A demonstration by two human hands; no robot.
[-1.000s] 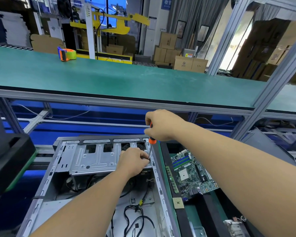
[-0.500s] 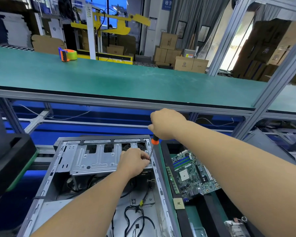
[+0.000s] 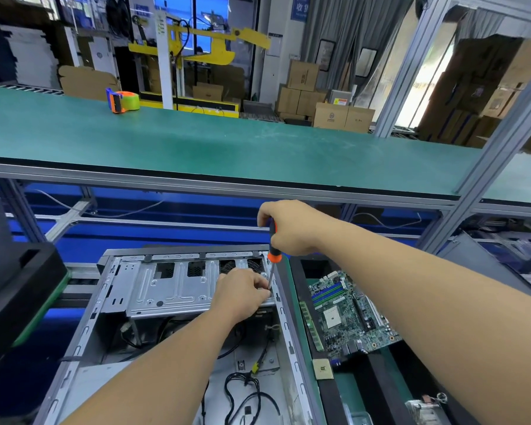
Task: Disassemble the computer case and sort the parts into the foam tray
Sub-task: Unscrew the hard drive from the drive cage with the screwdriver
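The computer case lies open on its side at the bottom centre of my view, its far end reaching toward the aluminium rail of the shelf frame above. My right hand is curled tight round the orange-and-black handle of the screwdriver, which stands nearly upright with its shaft running down to the right far corner of the silver drive cage. My left hand rests on that same corner, fingers bunched together right at the screwdriver's tip; whether they pinch the shaft or a screw, I cannot tell. The case's right wall stands just beside the shaft, so there is little room on that side, while the cage's flat top to the left lies open. Inside the case, below the cage, loose black cables sprawl over the bare metal floor. Just right of the case sits the foam tray, black-walled; a green motherboard lies tilted in its far compartment, a memory stick lies along the motherboard's left edge, and a small square processor chip rests on the tray's wall nearer to me. At the bottom right edge a metal part shows only partly. Above, the green conveyor belt stretches wide, carrying an orange tape dispenser at its far left.
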